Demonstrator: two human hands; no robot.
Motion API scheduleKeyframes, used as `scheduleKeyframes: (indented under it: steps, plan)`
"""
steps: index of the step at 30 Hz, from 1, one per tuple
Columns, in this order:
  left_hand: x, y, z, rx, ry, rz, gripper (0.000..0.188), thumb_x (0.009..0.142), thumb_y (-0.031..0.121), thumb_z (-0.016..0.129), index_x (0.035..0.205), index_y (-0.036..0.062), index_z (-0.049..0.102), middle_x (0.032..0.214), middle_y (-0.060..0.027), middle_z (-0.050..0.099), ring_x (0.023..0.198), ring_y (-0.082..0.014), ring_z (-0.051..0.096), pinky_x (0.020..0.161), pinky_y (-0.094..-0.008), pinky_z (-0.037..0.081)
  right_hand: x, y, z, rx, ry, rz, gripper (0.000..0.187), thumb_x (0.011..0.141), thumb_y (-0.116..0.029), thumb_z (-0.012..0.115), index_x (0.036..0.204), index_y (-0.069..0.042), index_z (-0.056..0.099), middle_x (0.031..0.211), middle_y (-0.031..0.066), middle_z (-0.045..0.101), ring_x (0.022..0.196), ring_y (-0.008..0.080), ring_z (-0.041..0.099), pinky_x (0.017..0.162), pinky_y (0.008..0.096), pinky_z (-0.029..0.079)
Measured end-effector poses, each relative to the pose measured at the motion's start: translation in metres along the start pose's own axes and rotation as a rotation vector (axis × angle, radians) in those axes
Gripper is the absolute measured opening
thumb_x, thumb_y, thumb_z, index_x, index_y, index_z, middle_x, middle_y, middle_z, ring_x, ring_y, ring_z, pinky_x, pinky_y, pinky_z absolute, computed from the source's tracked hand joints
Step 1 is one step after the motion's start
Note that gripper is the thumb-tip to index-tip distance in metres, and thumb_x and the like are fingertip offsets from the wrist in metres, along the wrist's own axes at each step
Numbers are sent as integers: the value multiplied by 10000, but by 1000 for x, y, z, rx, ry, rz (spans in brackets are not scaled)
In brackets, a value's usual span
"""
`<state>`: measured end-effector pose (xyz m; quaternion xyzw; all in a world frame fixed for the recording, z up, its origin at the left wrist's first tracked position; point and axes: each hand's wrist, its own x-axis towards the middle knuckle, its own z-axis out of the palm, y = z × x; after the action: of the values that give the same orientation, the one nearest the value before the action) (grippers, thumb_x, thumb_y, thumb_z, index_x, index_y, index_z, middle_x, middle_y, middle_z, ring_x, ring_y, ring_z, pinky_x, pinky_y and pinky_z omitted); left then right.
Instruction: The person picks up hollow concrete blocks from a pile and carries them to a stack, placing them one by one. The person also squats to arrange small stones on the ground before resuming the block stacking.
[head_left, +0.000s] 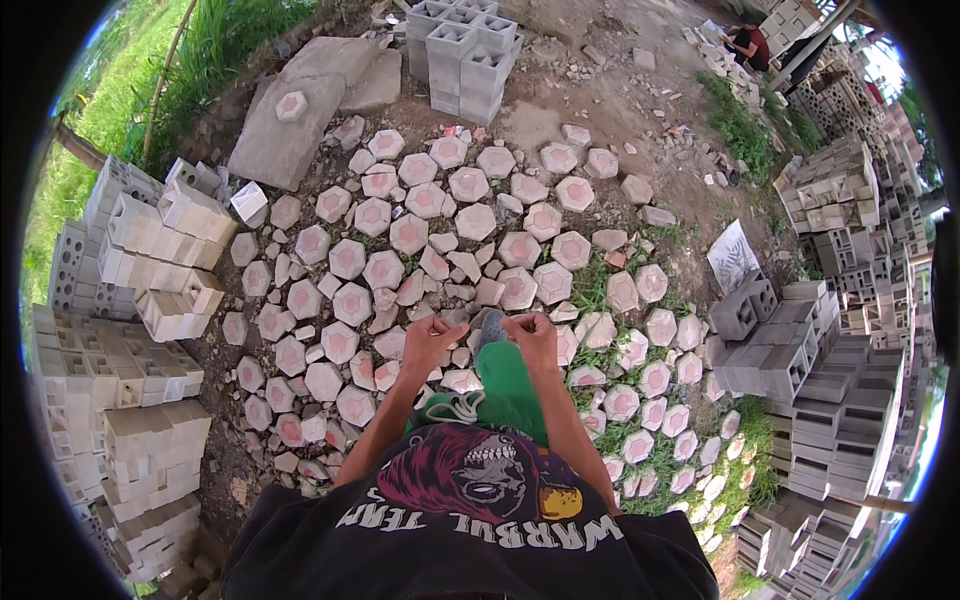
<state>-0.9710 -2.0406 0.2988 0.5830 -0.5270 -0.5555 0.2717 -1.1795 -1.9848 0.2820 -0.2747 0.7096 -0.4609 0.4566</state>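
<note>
Bare hands: two, comprising one left hand and one right hand. Forearms: two. Grey-blue shoe: one visible. Black printed T-shirt: one. Pale hexagonal concrete pavers with pinkish centres: more than fifty on the ground; exact total indeterminable owing to overlap and broken pieces. Separate hexagonal paver on the far-left slab: one. Grey hollow-block stack, far centre: one. White sheet with dark leaf-like pattern, right: one. Seated person in a dark red top, far right: one.
</note>
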Motion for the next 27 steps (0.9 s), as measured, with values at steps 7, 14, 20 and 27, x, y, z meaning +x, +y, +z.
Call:
scheduleKeyframes:
  steps: [7,14,20,27]
  plan:
    - [92,109,6,-59,95,-63,370,846,271,756,629,52,552,632,51,506,571,-31,353,505,-231,268,121,-85,-12,2,-79,-168,364,771,-316,819,775,-22,606,712,23,619,646,91,529,619,252,444]
    - [164,121,1,-204,167,-112,410,893,376,693,658,56,590,735,-15,612,666,-43,470,602,-225,362,190,-123,5,44,-150,-60,397,777,-349,819,748,-34,579,697,26,610,620,78,531,587,232,429]
    - [242,115,-12,-286,239,-106,384,922,373,658,716,51,625,764,-21,637,691,-57,494,659,-236,404,262,-136,44,11,-202,-20,403,785,-365,814,742,-35,586,675,24,610,614,75,540,588,236,436]
    - [394,124,-53,-362,229,-42,348,946,368,626,832,40,656,813,-11,653,760,-80,568,742,-246,447,392,-167,109,39,-181,-51,369,811,-340,801,773,-41,588,717,26,620,617,79,577,602,227,497]
